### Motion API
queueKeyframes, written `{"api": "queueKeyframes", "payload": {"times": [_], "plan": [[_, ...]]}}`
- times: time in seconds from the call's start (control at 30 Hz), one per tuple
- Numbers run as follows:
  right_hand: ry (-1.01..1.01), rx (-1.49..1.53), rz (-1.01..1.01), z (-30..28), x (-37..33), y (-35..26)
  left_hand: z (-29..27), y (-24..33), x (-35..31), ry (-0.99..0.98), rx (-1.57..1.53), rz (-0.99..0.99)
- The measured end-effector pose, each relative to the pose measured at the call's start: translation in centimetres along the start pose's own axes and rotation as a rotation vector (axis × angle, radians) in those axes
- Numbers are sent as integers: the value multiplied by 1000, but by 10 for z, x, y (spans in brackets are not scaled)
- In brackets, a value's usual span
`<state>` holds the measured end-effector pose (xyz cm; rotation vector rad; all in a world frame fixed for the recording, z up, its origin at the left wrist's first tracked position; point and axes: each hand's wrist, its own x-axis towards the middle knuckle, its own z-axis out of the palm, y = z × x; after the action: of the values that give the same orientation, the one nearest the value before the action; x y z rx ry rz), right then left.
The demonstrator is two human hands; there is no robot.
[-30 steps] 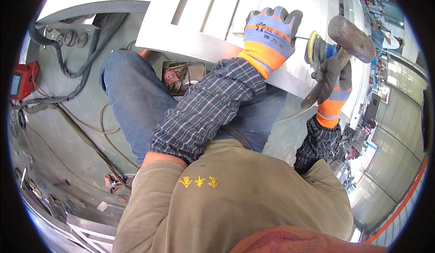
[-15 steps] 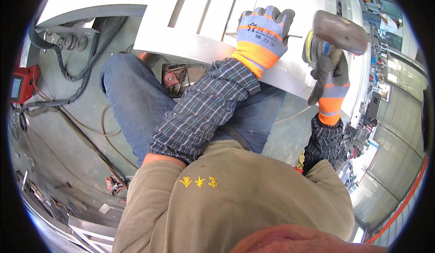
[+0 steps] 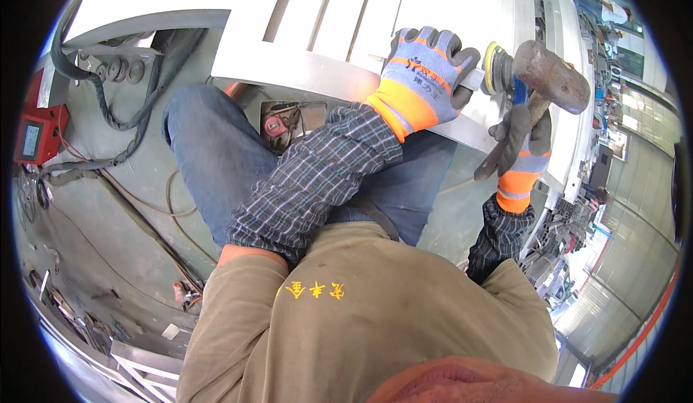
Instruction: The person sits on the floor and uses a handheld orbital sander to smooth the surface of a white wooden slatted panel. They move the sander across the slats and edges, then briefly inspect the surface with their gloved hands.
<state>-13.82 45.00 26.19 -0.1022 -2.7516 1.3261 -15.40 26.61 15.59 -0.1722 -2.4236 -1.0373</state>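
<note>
Left hand [image 3: 424, 78] is nearer the body [image 3: 404, 302] now, fist around a flat metal bar [image 3: 473, 80] over the white panel [image 3: 447, 6]. Right hand [image 3: 521, 139] grips a hammer [image 3: 552, 77] near the sander [image 3: 493, 67]. A crooked swing could hurt the other hand.

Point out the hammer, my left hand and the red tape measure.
Hammer [image 3: 550, 76]: head view, its thick striking end.
Left hand [image 3: 421, 73]: head view, glove's back.
Red tape measure [image 3: 274, 126]: head view, its case.
</note>
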Motion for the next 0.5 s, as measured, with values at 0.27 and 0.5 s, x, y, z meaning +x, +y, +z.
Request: {"api": "queueKeyframes", "payload": {"times": [0.27,0.5], "plan": [[11,-112,-9,4,-16,0,5,3,-13,-90,115,10],[-50,-93,22,4,-24,-2,0,4,-6,13,112,-33]]}}
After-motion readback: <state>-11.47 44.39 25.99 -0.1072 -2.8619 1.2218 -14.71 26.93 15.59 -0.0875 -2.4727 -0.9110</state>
